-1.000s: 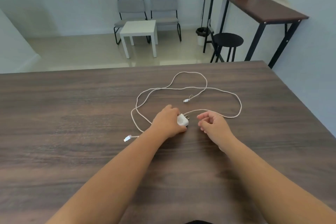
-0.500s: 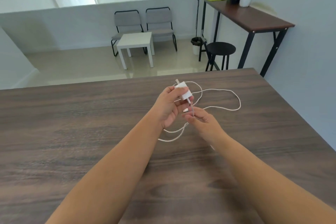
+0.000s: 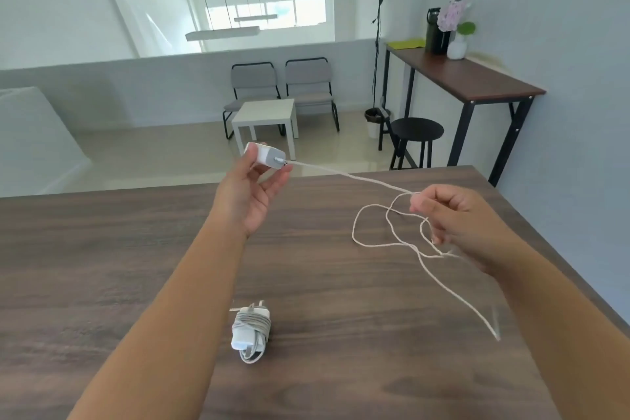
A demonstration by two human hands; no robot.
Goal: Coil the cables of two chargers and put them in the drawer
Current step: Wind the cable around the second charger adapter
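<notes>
While my left hand (image 3: 254, 193) is holding the white charger (image 3: 267, 158) up with curled fingers, my right hand (image 3: 456, 218) is pinching its loose cable (image 3: 370, 215) above the worktop (image 3: 102, 266); the coiled charger (image 3: 251, 331) is lying near me.

Both forearms bare, no sleeves, rings or watch.

I see a dark wood-grain worktop (image 3: 102, 266) filling the lower view, and lying on it near its front edge is a white charger (image 3: 250, 331) with its grey cable wound tightly round the body, prongs pointing away from me toward the far edge.
</notes>
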